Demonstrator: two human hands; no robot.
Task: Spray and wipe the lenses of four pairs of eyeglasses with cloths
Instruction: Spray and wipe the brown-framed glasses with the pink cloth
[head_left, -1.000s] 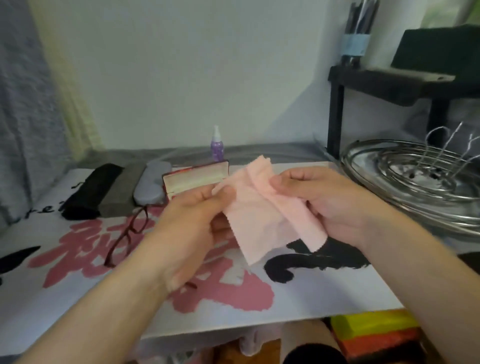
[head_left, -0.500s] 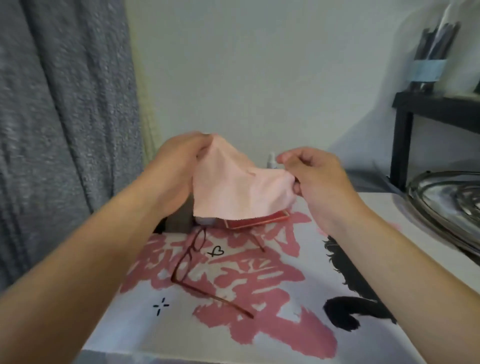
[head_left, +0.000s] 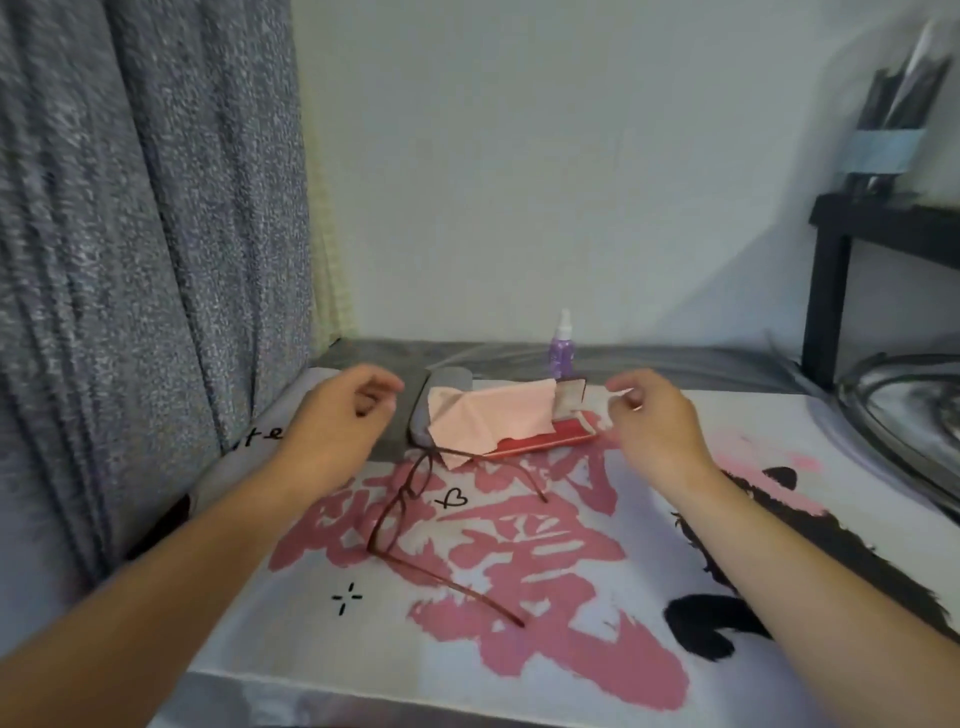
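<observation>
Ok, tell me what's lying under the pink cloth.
The pink cloth is draped over the open red glasses case and the end of a grey case. One arm of the red-framed glasses runs under its front edge. Whatever is inside the red case is covered.

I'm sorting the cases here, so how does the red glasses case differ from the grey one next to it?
The red case lies open with its lid raised; the grey case looks closed. The red one is flat-edged and boxy, the grey one rounded. The pink cloth drapes over both, and both sit at the back of the mat.
</observation>
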